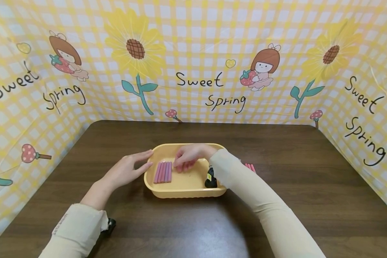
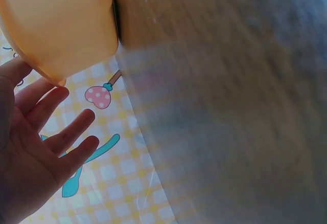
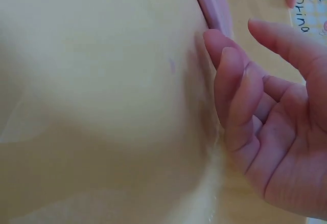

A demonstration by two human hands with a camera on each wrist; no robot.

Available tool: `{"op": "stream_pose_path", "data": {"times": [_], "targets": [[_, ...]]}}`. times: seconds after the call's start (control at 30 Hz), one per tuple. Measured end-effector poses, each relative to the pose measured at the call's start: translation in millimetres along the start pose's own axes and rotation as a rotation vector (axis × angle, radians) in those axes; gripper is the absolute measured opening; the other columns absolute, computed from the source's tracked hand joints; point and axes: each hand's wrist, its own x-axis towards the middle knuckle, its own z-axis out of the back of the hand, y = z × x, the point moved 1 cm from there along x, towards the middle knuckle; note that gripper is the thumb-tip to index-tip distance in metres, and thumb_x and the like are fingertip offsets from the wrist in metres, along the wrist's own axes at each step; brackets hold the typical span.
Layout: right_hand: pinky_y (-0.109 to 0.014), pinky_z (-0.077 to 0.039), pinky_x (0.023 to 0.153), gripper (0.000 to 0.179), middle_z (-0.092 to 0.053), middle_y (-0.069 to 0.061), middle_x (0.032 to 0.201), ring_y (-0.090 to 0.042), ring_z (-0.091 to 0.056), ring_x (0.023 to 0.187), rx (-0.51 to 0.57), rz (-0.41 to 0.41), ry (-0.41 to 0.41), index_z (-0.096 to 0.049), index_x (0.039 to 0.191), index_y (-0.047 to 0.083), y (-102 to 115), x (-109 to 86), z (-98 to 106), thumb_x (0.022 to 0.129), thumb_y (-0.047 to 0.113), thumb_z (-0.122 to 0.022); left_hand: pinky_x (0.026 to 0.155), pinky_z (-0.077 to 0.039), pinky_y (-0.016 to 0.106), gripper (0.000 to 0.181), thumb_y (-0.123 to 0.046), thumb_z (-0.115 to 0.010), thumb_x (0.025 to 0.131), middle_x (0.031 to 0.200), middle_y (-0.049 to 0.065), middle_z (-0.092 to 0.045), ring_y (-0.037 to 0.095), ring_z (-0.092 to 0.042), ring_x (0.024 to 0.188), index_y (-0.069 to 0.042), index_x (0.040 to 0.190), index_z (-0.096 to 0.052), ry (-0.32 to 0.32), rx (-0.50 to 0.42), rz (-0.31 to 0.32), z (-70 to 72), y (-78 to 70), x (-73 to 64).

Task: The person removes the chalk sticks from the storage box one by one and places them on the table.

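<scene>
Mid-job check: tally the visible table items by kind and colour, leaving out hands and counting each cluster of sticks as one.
Yellow tray: 1
Purple stick cluster, inside the tray: 1
Pink stick cluster, right of the tray, partly hidden: 1
Black object, inside the tray: 1
Total: 4

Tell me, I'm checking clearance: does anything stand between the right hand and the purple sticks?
Nothing visible does: the right hand is inside the yellow tray, close beside the purple sticks. The black object is off that path.

On the table (image 1: 148, 225) stands a tray (image 1: 187, 183), sticks (image 1: 163, 172) side by side at its left end, other sticks (image 1: 250, 167) to its right.
</scene>
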Motion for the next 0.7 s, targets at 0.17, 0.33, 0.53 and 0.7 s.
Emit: {"op": "stream_pose_path", "data": {"times": [0.17, 0.33, 0.53, 0.7], "targets": [[-0.013, -0.041, 0.046, 0.021, -0.066, 0.003, 0.068, -0.002, -0.053, 0.051, 0.004, -0.013, -0.006, -0.064, 0.082, 0.008, 1, 5.6, -3, 0.093, 0.024, -0.057, 0.105, -0.038, 0.053, 0.048, -0.028, -0.057, 0.093, 0.141, 0.013, -0.048, 0.035, -0.046, 0.129, -0.008, 0.136, -0.049, -0.002, 0.002, 0.000, -0.3, 0.3, 1.0], [-0.013, -0.037, 0.043, 0.027, -0.065, 0.003, 0.063, -0.002, -0.050, 0.046, -0.010, -0.041, -0.028, -0.064, 0.075, 0.008, 5, 8.4, -7, 0.093, 0.028, -0.058, 0.106, -0.037, 0.053, 0.048, -0.028, -0.057, 0.093, 0.141, 0.013, -0.047, 0.035, -0.046, 0.129, -0.008, 0.136, -0.048, 0.004, 0.003, 0.007, 0.5, -0.4, 1.1], [-0.013, -0.035, 0.042, 0.032, -0.063, 0.003, 0.059, -0.002, -0.046, 0.043, -0.044, -0.054, -0.054, -0.065, 0.069, 0.009, 10, 10.1, -10, 0.092, 0.031, -0.058, 0.106, -0.037, 0.053, 0.048, -0.027, -0.057, 0.093, 0.141, 0.014, -0.047, 0.035, -0.046, 0.129, -0.007, 0.136, -0.049, 0.002, 0.003, 0.000, 0.2, -0.4, 1.0], [-0.013, -0.035, 0.041, 0.034, -0.062, 0.003, 0.056, -0.002, -0.045, 0.041, -0.062, -0.066, -0.087, -0.065, 0.065, 0.011, 11, 12.0, -13, 0.091, 0.032, -0.060, 0.106, -0.037, 0.053, 0.048, -0.027, -0.057, 0.093, 0.141, 0.014, -0.047, 0.035, -0.046, 0.129, -0.007, 0.136, -0.048, 0.001, 0.002, 0.000, 0.1, 0.2, 0.8]]}}
